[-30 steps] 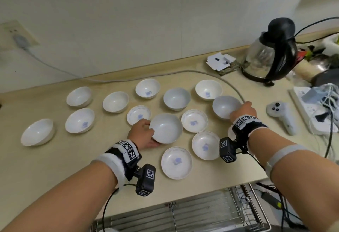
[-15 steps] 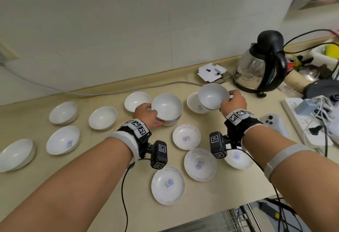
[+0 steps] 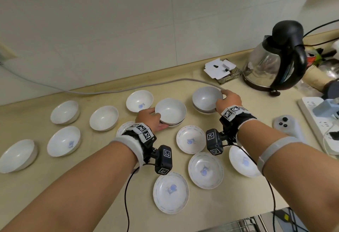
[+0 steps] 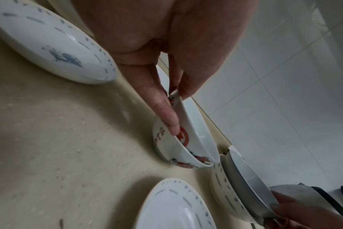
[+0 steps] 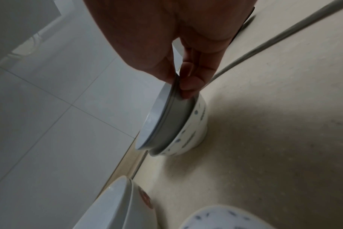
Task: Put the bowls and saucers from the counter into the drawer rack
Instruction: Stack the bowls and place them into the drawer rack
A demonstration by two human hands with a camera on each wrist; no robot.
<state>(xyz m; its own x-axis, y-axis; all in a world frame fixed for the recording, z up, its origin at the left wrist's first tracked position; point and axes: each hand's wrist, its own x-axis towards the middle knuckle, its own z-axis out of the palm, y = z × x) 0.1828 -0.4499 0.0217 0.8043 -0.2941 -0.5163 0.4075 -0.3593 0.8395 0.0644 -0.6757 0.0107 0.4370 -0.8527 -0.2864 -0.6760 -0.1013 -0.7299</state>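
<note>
Left hand (image 3: 150,121) pinches the rim of a nested bowl (image 3: 170,111); right hand (image 3: 228,101) pinches the grey bowl (image 3: 207,98) stacked near the wall edge of the table (image 3: 55,176).

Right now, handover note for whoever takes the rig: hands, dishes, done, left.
Left hand pinches the rim of a plain bowl nested in another bowl on the counter.
Right hand pinches the rim of a grey bowl nested in a blue-patterned bowl.
Other dishes all lie loose on the counter: five bowls to the left, saucers near the front edge.
Done: two stacks of two made. Nothing shows in the visible corner of the drawer rack.
Left: carry both stacks, then every remaining dish, into the rack.
</note>
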